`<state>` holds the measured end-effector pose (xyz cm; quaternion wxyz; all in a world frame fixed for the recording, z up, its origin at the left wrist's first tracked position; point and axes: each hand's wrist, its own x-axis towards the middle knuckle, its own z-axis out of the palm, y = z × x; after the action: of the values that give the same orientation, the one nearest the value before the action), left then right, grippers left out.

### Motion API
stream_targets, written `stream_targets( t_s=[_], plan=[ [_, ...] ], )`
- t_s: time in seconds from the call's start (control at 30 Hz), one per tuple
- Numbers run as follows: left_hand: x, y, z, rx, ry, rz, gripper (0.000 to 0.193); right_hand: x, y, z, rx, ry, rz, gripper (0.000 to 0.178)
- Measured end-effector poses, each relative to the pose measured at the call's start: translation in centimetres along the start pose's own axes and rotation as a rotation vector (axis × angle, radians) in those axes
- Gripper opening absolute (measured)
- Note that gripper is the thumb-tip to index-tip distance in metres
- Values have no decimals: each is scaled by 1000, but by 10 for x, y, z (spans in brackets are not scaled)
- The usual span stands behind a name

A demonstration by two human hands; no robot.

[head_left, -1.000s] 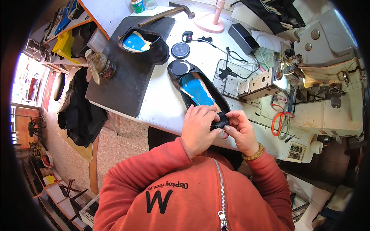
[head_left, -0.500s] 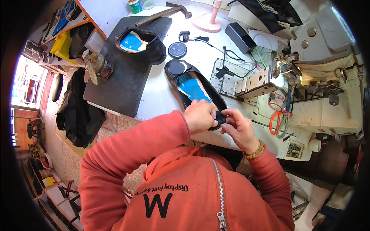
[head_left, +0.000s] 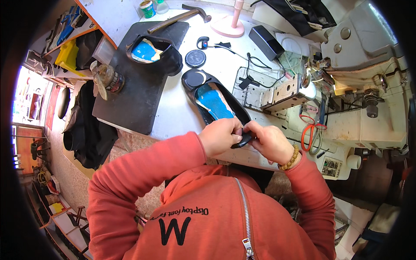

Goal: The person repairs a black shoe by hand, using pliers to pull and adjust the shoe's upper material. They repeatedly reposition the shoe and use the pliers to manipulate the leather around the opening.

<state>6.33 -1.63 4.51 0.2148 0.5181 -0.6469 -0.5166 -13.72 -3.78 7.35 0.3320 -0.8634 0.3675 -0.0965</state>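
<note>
A black flat shoe [head_left: 239, 105] with a round ornament on its toe lies on the white table, heel toward me. Inside it shows a blue insole [head_left: 212, 102] with torn pale edges. My left hand [head_left: 220, 136] is closed at the heel end, thumb and fingers pinching its rim. Right beside it, my right hand [head_left: 269, 142] pinches the same rim; its fingertips nearly meet the left ones. Whether a small piece is also between the fingers is hidden. The matching black shoe [head_left: 172, 62] rests on a dark mat, its insole also blue and worn.
A hammer [head_left: 175, 20] and a glass jar with a brush [head_left: 112, 79] lie or stand on the dark mat [head_left: 130, 97]. A round black lid [head_left: 195, 58] sits beyond the shoe. To the right are a sewing machine [head_left: 368, 117], orange-handled scissors [head_left: 307, 138] and a black box [head_left: 265, 42].
My right hand has rolled over, its back now more toward me, and its fingers have come closer to the left ones. The dark heel edge seen between the hands is now mostly covered.
</note>
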Motion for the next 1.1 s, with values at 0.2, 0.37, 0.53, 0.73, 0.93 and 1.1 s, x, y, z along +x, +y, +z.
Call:
stream_targets(
  t_s=[0.2, 0.37, 0.53, 0.73, 0.93, 1.1],
  plan=[
    [1, -4, -14, 159, -165, 335, 16, 6, 2, 4, 128, 92, 3, 18],
    [0, -9, -11, 524, -117, 714, 7, 2, 1, 1, 137, 39, 64, 12],
    [-4, -7, 3, 376, -75, 706, 10, -5, -1, 3, 216, 49, 129, 12],
    [2, 1, 11, -178, -261, -64, 14, -14, -3, 11, 127, 123, 117, 13],
    [1, 6, 9, -97, -388, -106, 19, -17, -5, 17, 134, 152, 96, 15],
    [9, 8, 5, -171, -506, -250, 25, -21, -6, 23, 171, 180, 129, 14]
  ],
)
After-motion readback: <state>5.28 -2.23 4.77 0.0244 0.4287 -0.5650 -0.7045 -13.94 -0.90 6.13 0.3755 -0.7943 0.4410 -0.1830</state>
